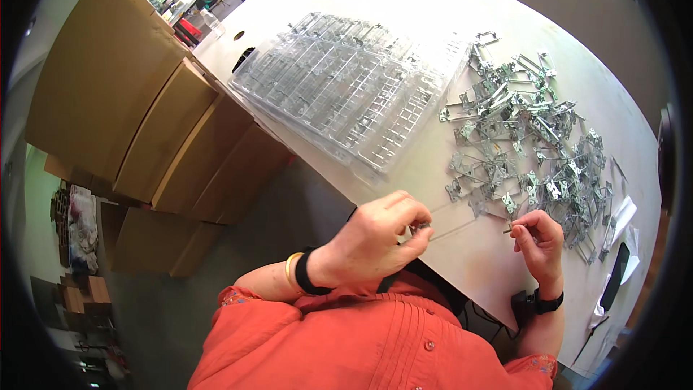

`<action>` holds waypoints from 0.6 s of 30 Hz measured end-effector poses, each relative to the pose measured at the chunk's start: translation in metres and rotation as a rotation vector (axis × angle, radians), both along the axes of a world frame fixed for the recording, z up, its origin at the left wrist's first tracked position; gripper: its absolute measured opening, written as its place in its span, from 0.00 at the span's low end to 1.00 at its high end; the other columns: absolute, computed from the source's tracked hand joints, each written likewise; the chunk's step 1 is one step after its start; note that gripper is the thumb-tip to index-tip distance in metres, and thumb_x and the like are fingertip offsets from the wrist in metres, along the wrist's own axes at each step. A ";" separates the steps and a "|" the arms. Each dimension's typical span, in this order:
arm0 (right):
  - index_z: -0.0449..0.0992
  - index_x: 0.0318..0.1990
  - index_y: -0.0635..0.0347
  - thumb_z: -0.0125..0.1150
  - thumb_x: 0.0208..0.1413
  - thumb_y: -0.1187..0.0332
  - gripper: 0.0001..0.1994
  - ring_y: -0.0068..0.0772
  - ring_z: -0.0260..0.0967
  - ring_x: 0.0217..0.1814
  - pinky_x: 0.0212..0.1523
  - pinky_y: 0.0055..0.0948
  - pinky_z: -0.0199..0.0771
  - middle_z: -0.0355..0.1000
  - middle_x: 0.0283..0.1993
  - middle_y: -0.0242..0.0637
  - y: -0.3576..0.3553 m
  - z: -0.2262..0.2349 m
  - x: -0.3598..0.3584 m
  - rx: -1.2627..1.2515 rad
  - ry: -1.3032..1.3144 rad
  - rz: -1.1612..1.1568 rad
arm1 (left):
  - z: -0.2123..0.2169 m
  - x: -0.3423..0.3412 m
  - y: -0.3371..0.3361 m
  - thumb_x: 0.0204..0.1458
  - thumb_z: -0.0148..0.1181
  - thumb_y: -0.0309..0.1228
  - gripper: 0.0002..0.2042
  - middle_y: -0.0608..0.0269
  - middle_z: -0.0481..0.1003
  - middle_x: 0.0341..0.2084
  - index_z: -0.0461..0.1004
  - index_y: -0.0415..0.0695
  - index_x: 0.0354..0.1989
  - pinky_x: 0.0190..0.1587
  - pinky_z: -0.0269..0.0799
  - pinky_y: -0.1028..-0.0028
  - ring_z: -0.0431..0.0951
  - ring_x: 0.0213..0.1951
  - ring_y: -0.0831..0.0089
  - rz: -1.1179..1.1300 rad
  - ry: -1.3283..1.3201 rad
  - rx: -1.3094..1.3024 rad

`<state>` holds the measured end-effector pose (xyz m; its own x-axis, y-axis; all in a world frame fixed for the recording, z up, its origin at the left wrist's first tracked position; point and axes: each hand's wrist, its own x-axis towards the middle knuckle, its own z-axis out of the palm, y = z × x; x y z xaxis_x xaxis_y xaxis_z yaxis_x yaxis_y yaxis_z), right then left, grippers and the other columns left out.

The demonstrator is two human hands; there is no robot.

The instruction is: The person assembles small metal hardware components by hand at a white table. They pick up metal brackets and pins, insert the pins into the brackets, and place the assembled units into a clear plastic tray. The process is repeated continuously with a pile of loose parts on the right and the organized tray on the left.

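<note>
My left hand (379,235) is raised over the near table edge, its thumb and fingers pinched around a small silvery metal part (420,227) mostly covered by the fingers. My right hand (540,242) is closed too, beside the near side of a loose heap of metal brackets (530,130). A short thin metal pin (507,230) pokes out from its fingertips; the rest of it is hidden. The heaped brackets are thin, silvery and tangled, with flat punched ends joined by narrow bars.
Clear plastic trays (339,87), stacked and filled with metal parts, lie on the white table (462,245) beyond my left hand. Cardboard boxes (108,72) stand along the left. White paper (621,220) and a black strip (616,274) lie at the right edge.
</note>
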<state>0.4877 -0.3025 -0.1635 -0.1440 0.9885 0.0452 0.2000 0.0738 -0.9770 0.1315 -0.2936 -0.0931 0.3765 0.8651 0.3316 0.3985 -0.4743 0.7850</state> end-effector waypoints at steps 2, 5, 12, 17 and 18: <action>0.80 0.44 0.66 0.68 0.70 0.78 0.02 0.15 0.74 0.29 0.30 0.19 0.74 0.79 0.34 0.30 -0.001 0.002 0.000 -0.015 -0.002 -0.006 | 0.022 -0.010 0.006 0.57 0.74 0.19 0.07 0.62 0.81 0.34 0.84 0.38 0.41 0.33 0.77 0.76 0.80 0.31 0.79 0.084 -0.010 0.052; 0.80 0.44 0.66 0.68 0.70 0.78 0.02 0.15 0.74 0.29 0.30 0.19 0.74 0.79 0.34 0.30 0.000 0.002 -0.001 -0.018 -0.009 -0.006 | 0.040 -0.029 0.019 0.56 0.75 0.19 0.07 0.64 0.81 0.33 0.84 0.39 0.41 0.35 0.77 0.76 0.80 0.31 0.80 0.269 0.001 0.133; 0.80 0.44 0.66 0.68 0.70 0.77 0.02 0.15 0.74 0.29 0.30 0.19 0.74 0.79 0.34 0.30 0.001 0.002 -0.001 -0.010 -0.016 -0.005 | 0.047 -0.083 0.072 0.65 0.71 0.24 0.03 0.72 0.83 0.30 0.84 0.37 0.42 0.37 0.77 0.81 0.80 0.32 0.88 0.743 -0.036 0.142; 0.81 0.43 0.66 0.69 0.70 0.77 0.03 0.16 0.75 0.28 0.30 0.19 0.74 0.79 0.33 0.30 0.001 0.000 -0.001 -0.023 -0.029 -0.009 | 0.033 -0.107 0.094 0.64 0.70 0.25 0.04 0.71 0.83 0.29 0.85 0.37 0.41 0.36 0.76 0.81 0.78 0.31 0.87 0.766 0.016 0.164; 0.81 0.43 0.66 0.69 0.70 0.77 0.03 0.16 0.75 0.28 0.30 0.19 0.74 0.79 0.33 0.30 0.001 0.000 -0.001 -0.024 -0.031 -0.011 | 0.034 -0.106 0.096 0.64 0.71 0.25 0.04 0.71 0.83 0.29 0.85 0.37 0.41 0.36 0.76 0.81 0.78 0.30 0.87 0.760 0.048 0.162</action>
